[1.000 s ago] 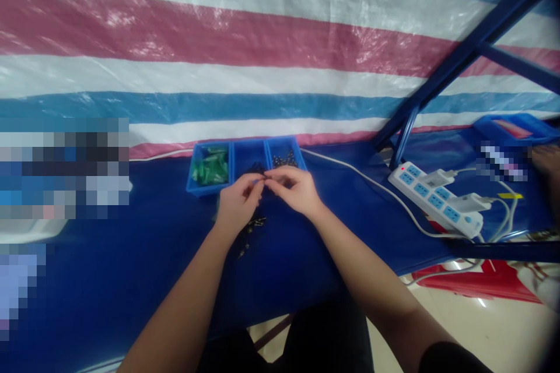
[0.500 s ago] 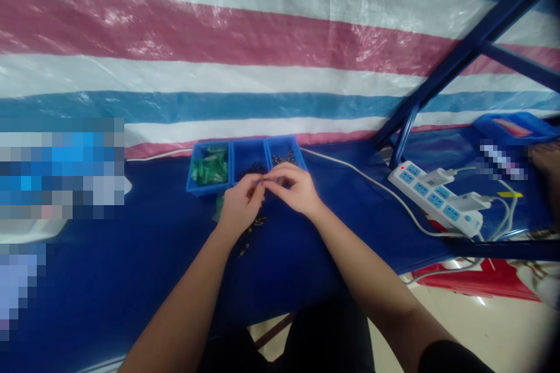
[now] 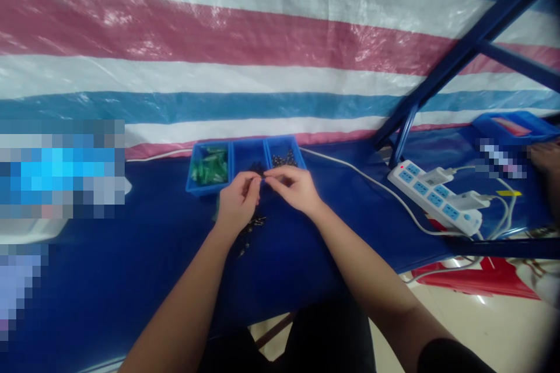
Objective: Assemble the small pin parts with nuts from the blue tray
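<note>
My left hand point(image 3: 238, 199) and my right hand point(image 3: 294, 187) meet fingertip to fingertip above the table, in front of a blue divided tray point(image 3: 210, 189). Both are closed in a pinch. Something small and dark sits between the fingertips, too small to name. Green pieces point(image 3: 210, 166) fill the tray's left compartment. Dark small parts point(image 3: 254, 168) lie in the middle one, partly hidden by my fingers, and small metallic parts point(image 3: 284, 159) in the right one. Below my left hand a loose group of small dark metallic parts point(image 3: 251, 229) lies on the table.
A white power strip point(image 3: 435, 198) with plugged-in chargers lies to the right, its white cable point(image 3: 371, 178) running behind the tray. Blue metal frame bars point(image 3: 437, 76) rise there. Another blue tray point(image 3: 516, 128) and part of another person's hand point(image 3: 545, 157) show at far right.
My right hand's fingers have lowered and drawn in slightly, showing more of the right compartment. My left hand has shifted a little left. The fingertips stay close together.
</note>
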Action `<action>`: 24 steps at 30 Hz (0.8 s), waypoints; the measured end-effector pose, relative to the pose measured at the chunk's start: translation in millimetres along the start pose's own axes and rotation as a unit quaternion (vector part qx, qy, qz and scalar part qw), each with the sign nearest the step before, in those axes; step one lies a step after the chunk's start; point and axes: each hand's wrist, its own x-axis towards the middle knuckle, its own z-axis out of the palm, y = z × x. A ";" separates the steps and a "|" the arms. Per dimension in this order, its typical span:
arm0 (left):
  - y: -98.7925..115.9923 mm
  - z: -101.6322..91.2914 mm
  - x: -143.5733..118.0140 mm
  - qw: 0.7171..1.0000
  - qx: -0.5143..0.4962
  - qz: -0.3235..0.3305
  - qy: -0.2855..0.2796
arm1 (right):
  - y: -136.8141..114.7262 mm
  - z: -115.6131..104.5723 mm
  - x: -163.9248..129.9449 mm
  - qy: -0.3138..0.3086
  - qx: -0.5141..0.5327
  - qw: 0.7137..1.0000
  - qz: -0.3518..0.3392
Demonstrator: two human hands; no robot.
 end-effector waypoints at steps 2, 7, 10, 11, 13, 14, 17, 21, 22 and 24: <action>1.2 0.2 -0.5 1.000 0.006 0.002 0.001 | 0.3 0.6 -0.2 0.002 -0.007 1.000 0.000; 2.4 -1.4 0.9 1.000 0.005 0.010 0.019 | 2.5 1.4 -1.1 -0.003 0.037 0.999 0.032; 0.2 -4.3 3.9 0.998 0.010 -0.014 0.068 | 0.0 -6.4 -0.2 -0.076 0.045 0.993 0.082; -0.7 -5.4 4.9 0.996 0.020 -0.024 0.084 | -1.4 -10.4 0.4 -0.128 0.034 0.987 0.095; -1.9 -7.1 6.7 0.992 0.044 -0.037 0.108 | -4.1 -18.2 1.9 -0.270 -0.011 0.957 0.106; -2.0 -7.7 7.4 0.991 0.053 -0.039 0.114 | -5.0 -21.4 2.7 -0.323 -0.040 0.939 0.111; -1.2 -7.9 8.3 0.990 0.066 -0.034 0.121 | -4.7 -26.2 4.4 -0.399 -0.103 0.904 0.110; 0.1 -7.1 7.9 0.989 0.070 -0.032 0.127 | -3.2 -26.2 4.5 -0.400 -0.100 0.906 0.100; 0.0 -7.0 7.7 0.989 0.068 -0.034 0.128 | -3.8 -26.2 4.1 -0.396 -0.085 0.909 0.100; -0.5 -6.8 7.2 0.989 0.061 -0.039 0.129 | -5.9 -26.1 3.2 -0.378 -0.041 0.919 0.105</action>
